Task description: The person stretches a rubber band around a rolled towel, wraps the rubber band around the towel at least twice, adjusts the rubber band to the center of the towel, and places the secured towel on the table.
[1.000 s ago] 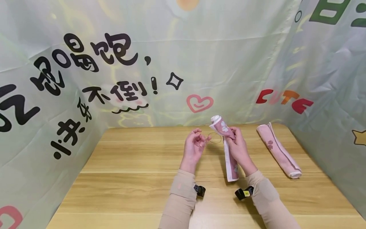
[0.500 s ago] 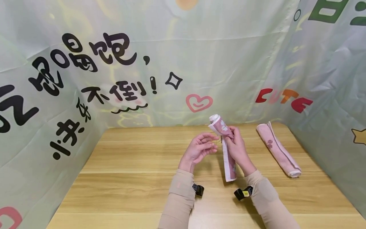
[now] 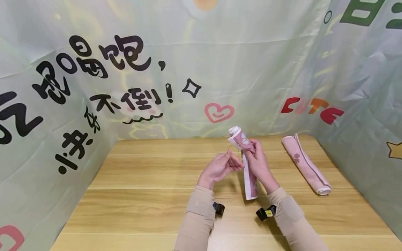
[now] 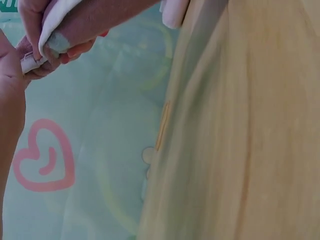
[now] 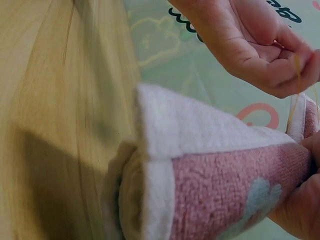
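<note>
My right hand (image 3: 260,163) grips a rolled pink towel (image 3: 250,186) around its middle, the roll tilted above the table. White borders and pale flower prints show on the towel, and in the right wrist view its near end is a loose coil with a white flap. To the left, my left hand (image 3: 218,167) pinches a thin yellowish rubber band (image 5: 296,102) between thumb and fingers. The band stretches from those fingertips to the towel, just beyond my right thumb. In the left wrist view, the left hand (image 4: 11,100) shows only partly at the edge.
A second rolled pink towel (image 3: 304,165) lies on the wooden table (image 3: 141,195) to the right. Printed fabric walls (image 3: 251,76) stand behind the table and along both sides. A black wrist camera sits on each sleeve.
My left hand has moved right to the towel and turned, bringing the rubber band from beside the roll to against its upper part. The right hand keeps its hold, with the towel shifted slightly left.
</note>
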`<state>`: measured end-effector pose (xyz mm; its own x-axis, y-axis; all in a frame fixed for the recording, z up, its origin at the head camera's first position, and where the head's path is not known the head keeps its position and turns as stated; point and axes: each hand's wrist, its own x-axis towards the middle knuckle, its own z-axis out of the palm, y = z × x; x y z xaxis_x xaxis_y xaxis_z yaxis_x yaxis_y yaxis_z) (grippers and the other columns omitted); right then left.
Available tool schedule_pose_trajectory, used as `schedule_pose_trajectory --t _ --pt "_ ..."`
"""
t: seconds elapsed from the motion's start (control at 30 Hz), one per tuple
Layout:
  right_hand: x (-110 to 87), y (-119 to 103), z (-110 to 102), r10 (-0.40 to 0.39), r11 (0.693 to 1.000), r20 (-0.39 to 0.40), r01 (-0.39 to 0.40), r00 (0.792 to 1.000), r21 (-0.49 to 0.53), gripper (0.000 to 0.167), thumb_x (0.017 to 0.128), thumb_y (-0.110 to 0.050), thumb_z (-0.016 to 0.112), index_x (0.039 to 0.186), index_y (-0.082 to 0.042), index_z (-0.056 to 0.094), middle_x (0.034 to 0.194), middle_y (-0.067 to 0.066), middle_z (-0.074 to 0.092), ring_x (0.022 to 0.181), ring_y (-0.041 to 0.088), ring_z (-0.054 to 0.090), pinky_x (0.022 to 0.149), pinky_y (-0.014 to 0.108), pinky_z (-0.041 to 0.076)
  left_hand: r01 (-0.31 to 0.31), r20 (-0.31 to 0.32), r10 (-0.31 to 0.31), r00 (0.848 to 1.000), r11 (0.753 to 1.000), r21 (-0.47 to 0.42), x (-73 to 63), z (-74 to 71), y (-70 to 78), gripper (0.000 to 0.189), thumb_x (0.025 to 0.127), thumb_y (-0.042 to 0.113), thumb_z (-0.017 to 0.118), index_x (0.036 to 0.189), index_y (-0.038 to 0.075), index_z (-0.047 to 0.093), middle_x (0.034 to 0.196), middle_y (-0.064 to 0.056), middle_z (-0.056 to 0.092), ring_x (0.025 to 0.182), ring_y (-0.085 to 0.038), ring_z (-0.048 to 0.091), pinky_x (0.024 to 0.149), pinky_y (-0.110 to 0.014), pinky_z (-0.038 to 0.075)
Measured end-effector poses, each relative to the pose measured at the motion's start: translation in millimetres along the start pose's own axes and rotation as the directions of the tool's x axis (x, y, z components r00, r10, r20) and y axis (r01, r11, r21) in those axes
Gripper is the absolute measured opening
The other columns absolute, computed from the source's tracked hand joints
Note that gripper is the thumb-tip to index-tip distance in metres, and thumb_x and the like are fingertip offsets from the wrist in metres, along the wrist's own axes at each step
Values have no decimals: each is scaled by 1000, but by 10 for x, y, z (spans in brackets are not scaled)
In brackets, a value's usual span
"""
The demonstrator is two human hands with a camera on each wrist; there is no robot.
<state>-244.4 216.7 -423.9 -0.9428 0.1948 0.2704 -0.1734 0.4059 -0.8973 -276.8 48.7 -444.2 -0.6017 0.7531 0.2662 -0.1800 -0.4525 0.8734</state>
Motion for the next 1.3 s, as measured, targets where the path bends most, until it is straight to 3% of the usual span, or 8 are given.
schedule_pose_trajectory --t 0.13,0.23,0.5,0.63,0.73,0.87,1.1,1.3 --pt "22 -16 14 15 1000 -24 -15 1000 24 38 95 -2 48 132 0 39 127 21 52 107 26 51 88 26 39 -42 38 49 998 984 -173 20 7 2 51 101 49 31 94 23 74 88 9 75 85 -4 69 84 -21 53" --pt "37 -31 28 -8 1000 -52 10 999 27 37 95 -2 47 131 1 40 126 21 53 106 26 50 88 24 38 -103 33 124 992 921 -375 43 29 2 54 102 46 22 114 26 71 89 10 75 81 -1 67 80 -17 51" --pt "-19 33 89 -68 997 -94 70 993 25 38 95 4 48 132 4 40 126 21 52 104 10 46 88 12 35 -205 -248 9 969 596 -777 95 183 -117 52 101 46 23 122 21 64 79 8 65 57 3 55 58 -6 39" --pt "-32 74 99 -154 988 -107 155 982 4 37 92 8 50 129 6 43 125 22 53 102 1 44 88 9 34 -280 -368 -159 916 405 -870 146 206 -109 37 102 34 39 102 4 61 78 0 68 55 0 60 57 -5 42" --pt "-27 87 92 -255 967 -108 251 961 -53 37 88 12 52 124 7 46 121 24 53 105 8 46 89 12 35 -332 -430 -242 870 358 -873 165 177 -71 30 101 26 48 98 -3 58 74 -3 66 54 -1 60 56 -5 44" --pt "-11 105 86 -361 928 -87 348 929 -137 37 85 13 54 121 7 49 117 26 53 107 27 51 91 21 35 -365 -499 -247 831 435 -823 173 124 -6 25 100 22 52 95 -2 58 75 -3 64 58 -2 61 57 -5 45" --pt "13 137 51 -435 877 -26 417 900 -237 31 87 9 58 117 4 50 111 24 54 104 33 52 91 44 41 -340 -616 -123 778 741 -578 163 68 59 15 99 15 54 92 8 66 90 -3 69 80 -11 63 58 -11 48" --pt "27 206 -3 -527 797 31 506 850 -331 31 85 11 61 114 3 53 107 21 54 98 34 56 87 48 47 -300 -635 -80 769 831 -468 115 32 77 8 96 12 58 97 8 65 99 -4 68 90 -13 61 71 -14 51"
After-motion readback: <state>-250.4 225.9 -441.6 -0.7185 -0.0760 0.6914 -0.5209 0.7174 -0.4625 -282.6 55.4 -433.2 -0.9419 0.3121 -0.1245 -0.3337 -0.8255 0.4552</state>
